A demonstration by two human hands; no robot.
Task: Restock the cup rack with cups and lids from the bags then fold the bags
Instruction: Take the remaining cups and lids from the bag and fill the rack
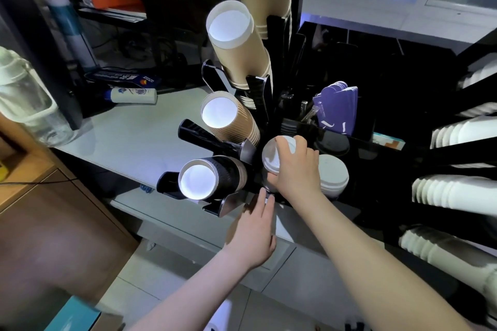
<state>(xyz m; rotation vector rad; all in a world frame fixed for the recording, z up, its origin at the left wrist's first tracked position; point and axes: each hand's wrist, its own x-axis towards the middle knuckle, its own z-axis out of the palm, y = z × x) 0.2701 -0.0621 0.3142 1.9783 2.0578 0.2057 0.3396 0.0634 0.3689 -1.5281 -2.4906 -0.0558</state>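
A black cup rack (pixel 209 140) stands on the counter and holds slanted stacks of brown cups (pixel 236 43) and black cups (pixel 215 177). At its base my right hand (pixel 295 169) grips a stack of white lids (pixel 271 158) from above, fingers curled round the rim. A second stack of white lids (pixel 333 174) sits just right of it. My left hand (pixel 255 234) is lower, near the counter's front edge, fingers straight and pointing up at the rack's base, holding nothing. No bag is in view.
More white lid stacks (pixel 457 193) lie in a black holder at the right. Purple packets (pixel 338 107) stand in a compartment behind the lids. A clear bottle (pixel 24 99) and a white tube (pixel 134 95) are on the grey counter (pixel 139 137) at the left.
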